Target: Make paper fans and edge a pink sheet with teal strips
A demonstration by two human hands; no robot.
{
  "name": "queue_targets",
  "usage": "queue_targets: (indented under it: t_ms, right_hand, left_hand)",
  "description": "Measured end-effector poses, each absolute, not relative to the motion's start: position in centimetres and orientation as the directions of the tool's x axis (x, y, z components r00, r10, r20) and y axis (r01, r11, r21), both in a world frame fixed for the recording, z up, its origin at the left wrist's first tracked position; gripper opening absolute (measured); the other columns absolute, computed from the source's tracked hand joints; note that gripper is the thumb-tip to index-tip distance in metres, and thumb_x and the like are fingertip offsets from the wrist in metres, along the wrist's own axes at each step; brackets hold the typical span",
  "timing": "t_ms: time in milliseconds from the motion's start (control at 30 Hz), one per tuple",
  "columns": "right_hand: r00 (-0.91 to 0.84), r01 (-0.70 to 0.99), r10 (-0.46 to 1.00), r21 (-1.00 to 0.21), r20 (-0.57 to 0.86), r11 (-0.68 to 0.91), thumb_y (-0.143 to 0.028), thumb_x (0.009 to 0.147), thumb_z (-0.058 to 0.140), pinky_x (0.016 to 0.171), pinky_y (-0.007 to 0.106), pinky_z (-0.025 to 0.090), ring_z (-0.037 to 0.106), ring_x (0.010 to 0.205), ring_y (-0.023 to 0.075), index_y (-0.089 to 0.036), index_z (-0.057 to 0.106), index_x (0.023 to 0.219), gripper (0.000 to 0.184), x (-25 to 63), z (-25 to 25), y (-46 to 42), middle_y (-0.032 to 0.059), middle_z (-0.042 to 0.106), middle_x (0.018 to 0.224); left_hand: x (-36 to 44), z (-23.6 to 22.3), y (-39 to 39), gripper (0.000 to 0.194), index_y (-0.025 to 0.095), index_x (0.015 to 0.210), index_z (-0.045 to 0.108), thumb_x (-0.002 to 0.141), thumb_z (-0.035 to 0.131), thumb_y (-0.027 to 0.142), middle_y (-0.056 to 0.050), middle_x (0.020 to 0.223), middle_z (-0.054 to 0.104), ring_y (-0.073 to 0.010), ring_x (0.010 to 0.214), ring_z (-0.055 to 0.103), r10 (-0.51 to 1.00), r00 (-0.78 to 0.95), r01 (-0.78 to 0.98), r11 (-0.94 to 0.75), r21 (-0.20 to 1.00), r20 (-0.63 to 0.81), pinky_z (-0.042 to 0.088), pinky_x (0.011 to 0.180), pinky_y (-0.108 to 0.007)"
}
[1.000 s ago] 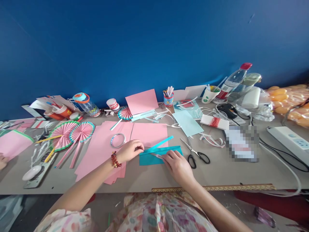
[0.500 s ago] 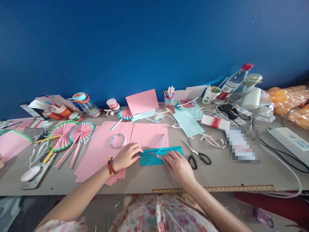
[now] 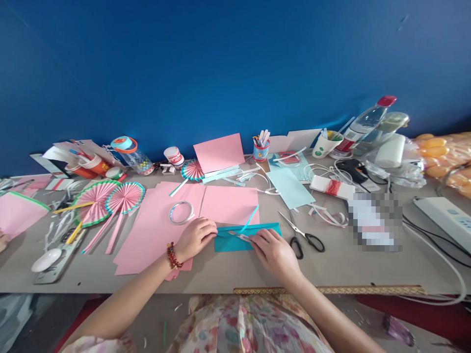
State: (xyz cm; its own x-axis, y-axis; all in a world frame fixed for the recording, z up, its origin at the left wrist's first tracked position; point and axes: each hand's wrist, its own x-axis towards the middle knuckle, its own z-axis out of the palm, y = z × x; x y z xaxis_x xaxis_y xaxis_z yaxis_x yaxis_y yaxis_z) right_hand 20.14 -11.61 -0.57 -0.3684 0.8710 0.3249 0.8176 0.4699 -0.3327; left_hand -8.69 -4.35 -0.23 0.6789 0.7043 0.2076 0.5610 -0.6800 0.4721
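A folded teal sheet of paper (image 3: 230, 243) lies on the table in front of me. At its left end my left hand (image 3: 198, 236) has its fingers closed on the paper's edge. My right hand (image 3: 271, 247) rests over the right end, gripping a silver craft knife (image 3: 243, 237) whose blade points left across the sheet. A narrow blue paper strip (image 3: 251, 217) sticks up from the sheet near the knife, slanting up to the right. Black-handled scissors (image 3: 303, 234) lie spread beside my right hand. Pink sheets (image 3: 147, 235) lie under my left wrist.
A tape roll (image 3: 181, 212) sits on the pink paper. Pleated paper fans (image 3: 125, 197) lie at left, near a remote control (image 3: 61, 262). Pale blue sheets (image 3: 290, 188), a plastic bottle (image 3: 362, 127) and a power strip (image 3: 441, 218) are on the right. Another person's hand (image 3: 3, 240) shows at far left.
The narrow strip, blurred before, now leans further right and shows sharply. Both hands keep nearly the same place on the teal paper. The whole view has shifted slightly.
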Motion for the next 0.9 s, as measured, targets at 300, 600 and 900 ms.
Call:
queue_targets:
  t_ms: [300, 600, 900]
  right_hand:
    - [-0.357, 0.86, 0.888, -0.269, 0.291, 0.434, -0.019, 0.097, 0.051, 0.072, 0.032, 0.044, 0.055, 0.083, 0.0211, -0.021, 0.069, 0.093, 0.019, 17.2, 0.1, -10.0, 0.0074, 0.064, 0.09]
    - [-0.39, 0.831, 0.88, -0.309, 0.27, 0.463, -0.019, 0.097, 0.051, 0.072, 0.031, 0.042, 0.053, 0.084, 0.0207, -0.021, 0.067, 0.098, 0.016, 16.6, -0.3, -9.7, 0.0061, 0.063, 0.092]
    - [-0.419, 0.783, 0.867, -0.377, 0.268, 0.495, -0.022, 0.098, 0.051, 0.075, 0.03, 0.042, 0.055, 0.086, 0.0199, -0.021, 0.067, 0.098, 0.016, 16.1, -0.7, -9.7, 0.0064, 0.063, 0.092]
  left_hand:
    - [-8.1, 1.3, -3.3, 0.012, 0.022, 0.09, 0.063, 0.097, 0.053, 0.024, -0.002, 0.096, 0.069, -0.0166, 0.091, 0.064, 0.781, 0.619, 0.605, -0.542, 0.583, 0.085, 0.049, 0.084, -0.03]
    - [-8.2, 1.7, -1.7, 0.014, 0.022, 0.087, 0.065, 0.095, 0.054, 0.026, -0.002, 0.093, 0.065, -0.0143, 0.082, 0.063, 0.718, 0.696, 0.586, -0.558, 0.587, -0.013, 0.048, 0.079, -0.026]
    - [-8.2, 1.8, -1.4, 0.009, 0.021, 0.086, 0.062, 0.09, 0.055, 0.019, -0.001, 0.092, 0.062, -0.0139, 0.08, 0.061, 0.704, 0.707, 0.605, -0.557, 0.569, -0.063, 0.046, 0.078, -0.025]
